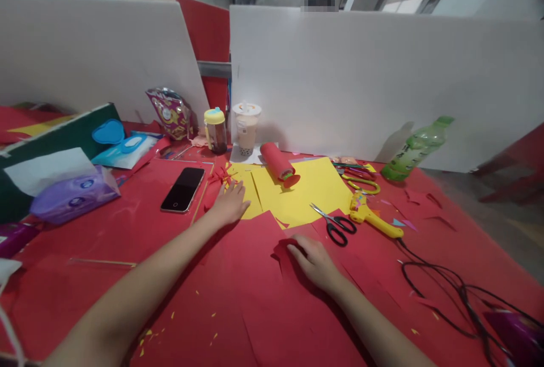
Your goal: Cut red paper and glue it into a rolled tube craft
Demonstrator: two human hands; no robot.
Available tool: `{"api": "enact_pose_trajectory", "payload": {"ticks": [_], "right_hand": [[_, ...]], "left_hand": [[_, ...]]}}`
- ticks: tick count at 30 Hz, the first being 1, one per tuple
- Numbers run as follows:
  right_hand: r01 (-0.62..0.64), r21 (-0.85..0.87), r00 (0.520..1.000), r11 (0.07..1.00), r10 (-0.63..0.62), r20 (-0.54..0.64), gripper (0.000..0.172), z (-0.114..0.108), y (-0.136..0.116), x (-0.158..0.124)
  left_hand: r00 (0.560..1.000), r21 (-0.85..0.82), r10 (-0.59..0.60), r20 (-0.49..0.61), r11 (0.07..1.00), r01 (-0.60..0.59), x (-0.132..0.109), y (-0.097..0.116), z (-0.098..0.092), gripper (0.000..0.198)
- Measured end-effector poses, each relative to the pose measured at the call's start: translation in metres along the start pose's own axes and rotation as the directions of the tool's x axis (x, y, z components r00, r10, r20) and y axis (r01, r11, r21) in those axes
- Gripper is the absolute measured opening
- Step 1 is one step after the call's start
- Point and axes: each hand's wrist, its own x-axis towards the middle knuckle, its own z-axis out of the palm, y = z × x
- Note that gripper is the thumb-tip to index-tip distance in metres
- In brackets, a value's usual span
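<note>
My left hand (229, 204) rests with its fingers stretched out at the left end of the yellow paper (304, 194). Its fingertips reach a small bundle of red and yellow paper strips (223, 176); I cannot tell whether they touch it. Lower and to the right, my right hand (317, 262) has curled fingers and a thumb closed on the edge of a piece of red paper (278, 251). Larger red paper sheets (259, 276) lie beneath. A red paper roll (275, 160) lies on the yellow paper. Black-handled scissors (335, 225) lie just beyond my right hand.
A yellow glue gun (376, 217) trails a black cord (442, 268) at right, near yellow-handled scissors (361, 184) and a green bottle (416, 149). A phone (182, 190), tissue pack (76, 197) and wipes (125, 152) lie left. Two drink cups (246, 129) stand before white boards (340, 78).
</note>
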Motion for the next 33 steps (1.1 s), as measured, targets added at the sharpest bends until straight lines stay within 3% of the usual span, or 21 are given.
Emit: {"api": "enact_pose_trajectory", "payload": {"ticks": [2, 4, 6, 8, 10, 13, 19, 23, 25, 27, 29, 33], "right_hand": [[-0.039, 0.091, 0.999, 0.995, 0.041, -0.012, 0.024, 0.000, 0.001, 0.000], [-0.106, 0.291, 0.989, 0.951, 0.132, -0.069, 0.022, 0.002, 0.006, 0.000], [-0.154, 0.550, 0.943, 0.821, 0.289, -0.168, 0.024, 0.004, 0.012, 0.002], [-0.142, 0.740, 0.861, 0.657, 0.451, -0.236, 0.030, 0.006, 0.019, 0.004], [-0.109, 0.856, 0.800, 0.505, 0.556, -0.226, 0.032, 0.007, 0.023, 0.006], [-0.085, 0.942, 0.760, 0.324, 0.633, -0.149, 0.035, 0.006, 0.024, 0.008], [-0.074, 0.944, 0.781, 0.321, 0.608, -0.146, 0.035, 0.003, 0.019, 0.008], [-0.069, 0.947, 0.778, 0.314, 0.611, -0.146, 0.033, 0.001, 0.016, 0.010], [-0.055, 0.953, 0.768, 0.297, 0.623, -0.150, 0.032, 0.000, 0.016, 0.010], [-0.034, 0.957, 0.745, 0.287, 0.646, -0.167, 0.032, -0.001, 0.017, 0.011], [-0.006, 0.958, 0.715, 0.288, 0.671, -0.197, 0.033, -0.003, 0.020, 0.011], [0.058, 0.953, 0.655, 0.296, 0.710, -0.260, 0.034, -0.005, 0.024, 0.012]], "left_hand": [[1.000, 0.007, 0.009, -0.025, 1.000, -0.009, -0.011, 0.014, -0.002, 0.049], [0.996, -0.001, 0.088, -0.031, 0.996, -0.088, -0.027, 0.029, 0.001, 0.052], [0.962, -0.042, 0.273, -0.022, 0.961, -0.274, -0.043, 0.039, 0.009, 0.058], [0.908, -0.084, 0.416, 0.056, 0.908, -0.411, -0.054, 0.042, 0.017, 0.063], [0.906, -0.085, 0.416, 0.076, 0.908, -0.410, -0.059, 0.042, 0.024, 0.064], [0.927, -0.082, 0.367, 0.077, 0.929, -0.361, -0.060, 0.044, 0.030, 0.064], [0.992, 0.008, 0.112, 0.064, 0.994, -0.113, -0.077, 0.068, 0.033, 0.057], [0.990, 0.200, -0.084, 0.110, 0.978, 0.061, -0.087, 0.080, 0.022, 0.044], [0.993, 0.204, -0.043, 0.114, 0.979, 0.019, -0.085, 0.079, 0.012, 0.041], [0.984, 0.116, 0.143, 0.105, 0.981, -0.155, -0.078, 0.073, 0.002, 0.051], [0.944, -0.005, 0.295, 0.146, 0.955, -0.297, -0.067, 0.063, -0.004, 0.063], [0.918, -0.053, 0.313, 0.243, 0.950, -0.309, -0.044, 0.047, -0.010, 0.067]]}}
